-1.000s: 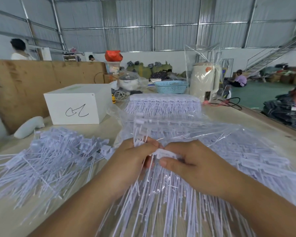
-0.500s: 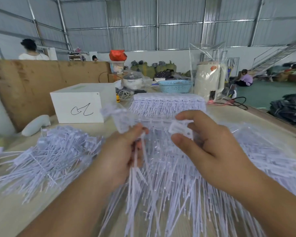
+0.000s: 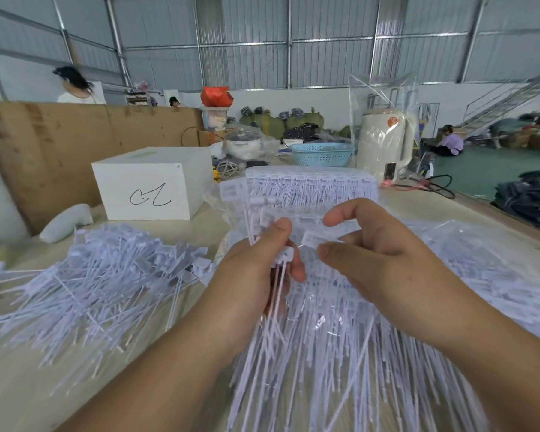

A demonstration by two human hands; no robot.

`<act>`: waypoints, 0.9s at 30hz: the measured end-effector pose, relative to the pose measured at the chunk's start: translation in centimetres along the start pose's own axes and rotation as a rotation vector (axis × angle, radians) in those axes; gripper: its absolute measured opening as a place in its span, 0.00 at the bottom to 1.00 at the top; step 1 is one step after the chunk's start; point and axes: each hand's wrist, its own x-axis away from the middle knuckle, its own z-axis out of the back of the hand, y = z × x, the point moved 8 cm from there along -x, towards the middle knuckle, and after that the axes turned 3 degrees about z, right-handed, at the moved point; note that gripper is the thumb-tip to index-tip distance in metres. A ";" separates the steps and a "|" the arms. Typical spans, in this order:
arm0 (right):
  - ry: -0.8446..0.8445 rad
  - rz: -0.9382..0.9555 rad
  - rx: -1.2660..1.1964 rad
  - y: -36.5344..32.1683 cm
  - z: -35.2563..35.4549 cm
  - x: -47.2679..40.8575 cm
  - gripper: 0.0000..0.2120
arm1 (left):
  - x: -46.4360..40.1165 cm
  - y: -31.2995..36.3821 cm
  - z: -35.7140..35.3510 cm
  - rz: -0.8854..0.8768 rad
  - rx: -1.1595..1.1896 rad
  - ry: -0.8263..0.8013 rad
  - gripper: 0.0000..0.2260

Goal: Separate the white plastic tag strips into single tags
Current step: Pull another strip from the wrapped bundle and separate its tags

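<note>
My left hand (image 3: 256,272) grips a small bunch of white plastic tags (image 3: 279,266) by their heads, with the thin stems hanging down below my palm. Just to the right, my right hand (image 3: 378,257) pinches one tag head (image 3: 310,239) between thumb and fingers, with the index finger raised above it. Under both hands lies a wide heap of tag strips (image 3: 325,353), partly in clear plastic. A loose pile of single tags (image 3: 106,275) covers the table to the left. A neat stack of joined strips (image 3: 309,188) stands behind my hands.
A white box (image 3: 150,185) with a scribble stands at the back left, and a white curved object (image 3: 66,219) lies beside it. Behind are a blue basket (image 3: 321,154), a cream kettle in plastic (image 3: 384,145) and black cables (image 3: 434,185). A brown board (image 3: 60,141) fences the left side.
Both hands have risen off the heap. The left hand now holds a lifted bunch, and the right hand has drawn a tag head away to the right.
</note>
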 end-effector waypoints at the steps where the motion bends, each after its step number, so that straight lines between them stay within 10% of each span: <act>1: -0.009 0.010 0.023 -0.1 0.0 0.0 0.09 | 0.0 0.0 -0.1 0.003 -0.008 -0.014 0.18; 8: -0.118 0.076 0.088 0.4 -1.9 0.3 0.11 | 0.5 -1.3 -1.3 0.072 -0.091 -0.061 0.29; 18: -0.224 -0.084 0.142 2.6 -1.2 -0.2 0.15 | 0.0 -0.4 0.2 -0.021 -0.053 0.028 0.09; 27: 0.186 0.136 0.124 0.4 -2.3 -0.2 0.13 | 0.3 -0.5 -0.3 0.024 0.335 0.110 0.06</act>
